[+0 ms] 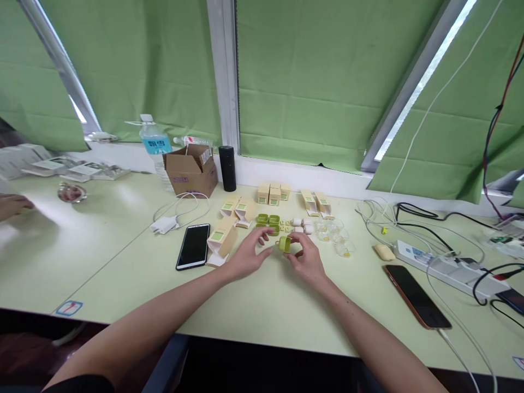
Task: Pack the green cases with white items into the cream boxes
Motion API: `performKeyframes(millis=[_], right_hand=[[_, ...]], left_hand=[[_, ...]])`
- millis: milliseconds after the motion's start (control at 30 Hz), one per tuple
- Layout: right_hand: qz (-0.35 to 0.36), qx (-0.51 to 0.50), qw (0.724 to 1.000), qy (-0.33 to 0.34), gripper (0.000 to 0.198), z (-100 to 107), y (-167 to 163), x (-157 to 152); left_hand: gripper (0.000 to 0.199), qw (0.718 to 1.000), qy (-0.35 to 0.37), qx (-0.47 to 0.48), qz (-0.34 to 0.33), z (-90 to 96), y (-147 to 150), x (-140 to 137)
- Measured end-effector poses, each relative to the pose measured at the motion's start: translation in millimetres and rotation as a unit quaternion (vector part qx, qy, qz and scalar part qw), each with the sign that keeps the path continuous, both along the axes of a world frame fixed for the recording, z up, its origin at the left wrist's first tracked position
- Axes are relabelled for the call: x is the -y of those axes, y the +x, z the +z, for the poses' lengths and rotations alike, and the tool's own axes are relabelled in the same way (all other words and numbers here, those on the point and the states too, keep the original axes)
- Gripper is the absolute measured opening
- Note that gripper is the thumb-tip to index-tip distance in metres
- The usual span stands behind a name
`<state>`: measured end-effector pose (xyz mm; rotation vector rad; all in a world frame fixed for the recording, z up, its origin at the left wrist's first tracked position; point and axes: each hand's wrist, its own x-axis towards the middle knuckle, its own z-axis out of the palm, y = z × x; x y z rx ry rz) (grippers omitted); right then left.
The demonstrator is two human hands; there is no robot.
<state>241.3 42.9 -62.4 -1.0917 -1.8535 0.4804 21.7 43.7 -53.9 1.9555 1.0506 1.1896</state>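
Observation:
Between the thumb and fingers of my right hand [306,261] is a small olive-green square case [285,244] with a small loop on its left side. My left hand [250,254] hovers just left of it, thumb and fingers apart, with nothing in its grasp. Beyond the left fingertips stand several matching green cases [262,218]. Tiny yellow pieces [285,225] lie right of those, followed by small white pieces [306,222]. Further right, clear plastic pieces [339,234] are spread on the table. An opened cream carton [223,238] lies beside my left wrist.
More cream cartons [274,192] stand behind. A dark-screened phone [194,246] lies left; another phone [416,297] lies right by a power strip [446,270] and cables. A cardboard box [190,174], water bottle [154,143] and black cylinder [227,168] line the back. Another person's hand [14,205] appears far left.

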Motion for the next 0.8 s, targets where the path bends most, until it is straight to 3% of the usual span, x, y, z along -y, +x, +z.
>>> performKeyframes(millis=[100,233,533,800], right_hand=[[0.024,0.008,0.999,0.036,0.043,-2,-2,4],[0.058,0.026,0.992,0.109,0.048,-1,-4,11],[0.057,0.063,0.976,0.202,0.05,0,-4,12],[0.026,0.128,0.953,0.275,0.03,9,-4,13]], left_hand=[[0.05,0.993,0.08,-0.083,-0.025,3.9,2,10],[0.046,0.985,0.131,-0.115,-0.013,3.2,3,11],[0.045,0.985,0.144,-0.095,-0.008,3.4,3,12],[0.04,0.984,0.157,-0.082,-0.004,3.8,3,12]])
